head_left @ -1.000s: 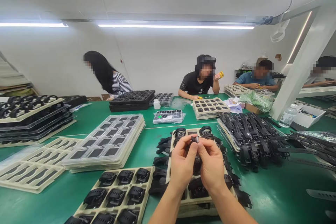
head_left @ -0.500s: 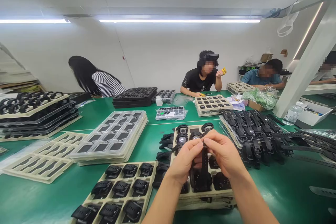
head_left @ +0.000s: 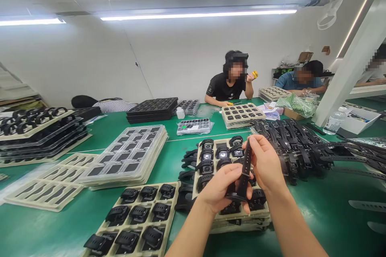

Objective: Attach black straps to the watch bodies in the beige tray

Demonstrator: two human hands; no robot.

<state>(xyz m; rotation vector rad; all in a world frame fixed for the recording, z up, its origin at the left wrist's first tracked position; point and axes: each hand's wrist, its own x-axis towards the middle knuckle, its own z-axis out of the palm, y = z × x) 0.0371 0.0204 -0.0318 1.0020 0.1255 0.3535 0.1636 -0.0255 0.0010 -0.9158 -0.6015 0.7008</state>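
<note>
Between my two hands is a black smartwatch [head_left: 243, 182] with its strap stretched upright. My left hand [head_left: 224, 188] is closed around the lower part, near the watch body. The upper strap is pinched between the fingers of my right hand [head_left: 265, 162]. Beneath them stands a stack of cream trays [head_left: 244, 229], its top tray filled with black watches [head_left: 207, 156], several with their backs facing up. My left fingers hide part of the held watch. Nearer on the left, another cream tray [head_left: 120, 229] carries rows of watches with curled straps [head_left: 137, 213].
Clear-lidded trays [head_left: 164, 144] are piled left of centre, beside cream trays with slots [head_left: 45, 192]. Many black straps and watches [head_left: 289, 144] cover a stack at right. A water bottle [head_left: 334, 122] stands by a white post [head_left: 350, 56]. Co-workers [head_left: 229, 86] sit across the green table [head_left: 39, 229].
My right hand has shifted right and up along the strap, so the strap now stands stretched between my hands. My left hand has lowered slightly. The striped-shirt person has bent lower.
</note>
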